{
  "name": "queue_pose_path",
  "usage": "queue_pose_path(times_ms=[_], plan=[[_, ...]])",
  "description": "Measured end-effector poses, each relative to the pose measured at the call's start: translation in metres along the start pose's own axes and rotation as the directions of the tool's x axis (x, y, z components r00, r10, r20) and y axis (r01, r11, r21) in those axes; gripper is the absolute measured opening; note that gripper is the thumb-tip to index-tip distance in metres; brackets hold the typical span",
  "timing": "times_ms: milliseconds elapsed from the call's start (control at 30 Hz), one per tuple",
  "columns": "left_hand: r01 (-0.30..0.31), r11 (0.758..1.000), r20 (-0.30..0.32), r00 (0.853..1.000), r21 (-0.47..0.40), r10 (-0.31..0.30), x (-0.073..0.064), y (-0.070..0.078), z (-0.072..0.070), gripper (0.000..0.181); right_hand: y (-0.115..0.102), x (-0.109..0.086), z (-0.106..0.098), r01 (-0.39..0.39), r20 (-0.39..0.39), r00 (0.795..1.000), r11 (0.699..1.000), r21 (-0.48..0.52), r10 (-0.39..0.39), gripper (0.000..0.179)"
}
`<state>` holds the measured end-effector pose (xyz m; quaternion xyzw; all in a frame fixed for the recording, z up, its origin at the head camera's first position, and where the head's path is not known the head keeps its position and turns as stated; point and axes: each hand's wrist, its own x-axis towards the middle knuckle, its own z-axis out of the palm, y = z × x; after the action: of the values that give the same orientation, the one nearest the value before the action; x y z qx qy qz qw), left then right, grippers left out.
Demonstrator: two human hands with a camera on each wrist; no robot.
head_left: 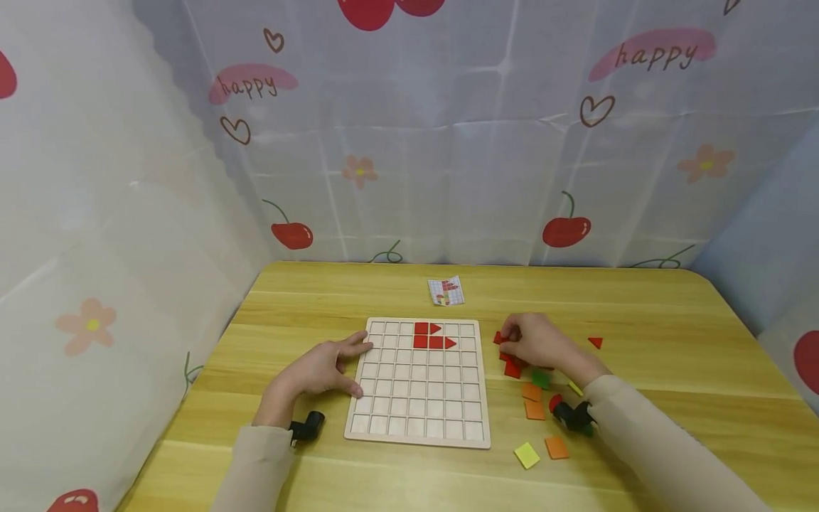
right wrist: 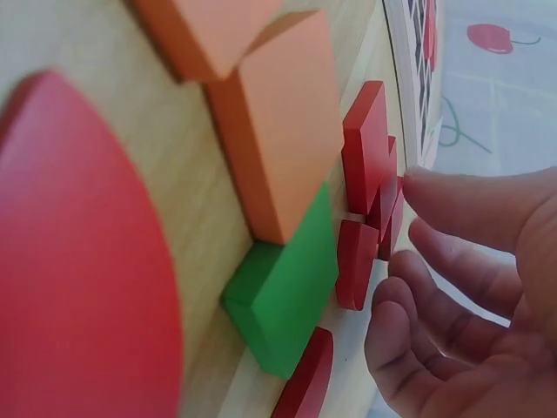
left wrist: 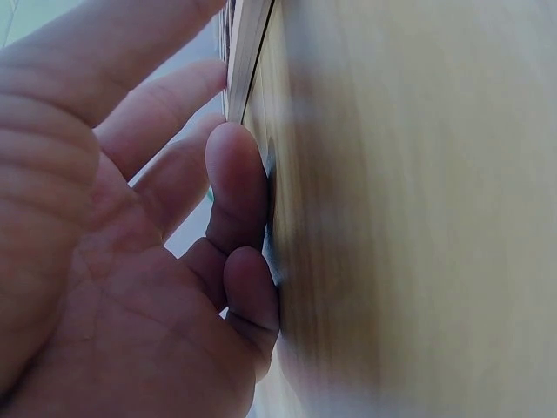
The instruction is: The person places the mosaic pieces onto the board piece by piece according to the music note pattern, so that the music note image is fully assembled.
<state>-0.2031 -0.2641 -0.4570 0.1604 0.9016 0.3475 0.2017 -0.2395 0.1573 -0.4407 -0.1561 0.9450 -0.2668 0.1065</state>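
Note:
My left hand (head_left: 323, 366) rests along the left edge of the wooden grid board (head_left: 419, 439), thumb and fingers spread, fingertips touching the rim. In the left wrist view the left hand's fingers (left wrist: 237, 170) lie against the table beside the board's edge. Red squares (head_left: 420, 341) and red triangles (head_left: 451, 343) fill several cells in the top two rows. My right hand (head_left: 534, 341) reaches to a cluster of red tiles (right wrist: 365, 157) right of the board. Its fingertips are at the farthest red pieces, with a gap between thumb and forefinger.
A small picture card (head_left: 446, 291) lies beyond the board. Near the right forearm are a green tile (head_left: 541, 378), orange tiles (head_left: 534, 410), a yellow square (head_left: 527, 455) and a large red curved piece (right wrist: 87, 261). A lone red triangle (head_left: 596, 343) lies farther right.

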Motion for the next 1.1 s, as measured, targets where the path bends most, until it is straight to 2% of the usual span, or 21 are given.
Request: queue_pose_path(times_ms=[133,333,467,667,900,1100], plan=[[0.007,1.0,0.002,1.0,-0.012,-0.007,0.0,0.002,0.0,0.092,-0.001,0.005,0.0,-0.021,-0.021,1.0,1.0,-0.014,0.021,0.019],[0.002,1.0,0.003,1.0,-0.026,-0.002,-0.001,0.001,0.0,0.092,-0.002,0.013,0.001,-0.027,-0.002,1.0,0.997,-0.077,0.027,0.02],[0.001,1.0,0.003,1.0,-0.028,-0.001,0.0,0.001,0.0,0.092,-0.004,0.017,0.0,-0.017,0.016,1.0,0.994,-0.109,0.019,0.018],[0.012,1.0,-0.003,1.0,-0.01,-0.012,0.0,0.002,-0.001,0.091,-0.006,0.018,-0.005,0.017,0.035,0.999,0.99,-0.138,-0.012,0.024],[0.01,1.0,0.001,1.0,-0.015,-0.01,-0.002,0.003,0.0,0.092,-0.002,0.016,-0.004,0.014,-0.004,1.0,0.993,-0.121,-0.015,0.022],[0.017,1.0,0.0,1.0,-0.012,-0.017,-0.001,0.004,0.001,0.092,0.002,0.014,-0.004,0.054,-0.033,0.998,0.989,-0.135,-0.059,0.019]])
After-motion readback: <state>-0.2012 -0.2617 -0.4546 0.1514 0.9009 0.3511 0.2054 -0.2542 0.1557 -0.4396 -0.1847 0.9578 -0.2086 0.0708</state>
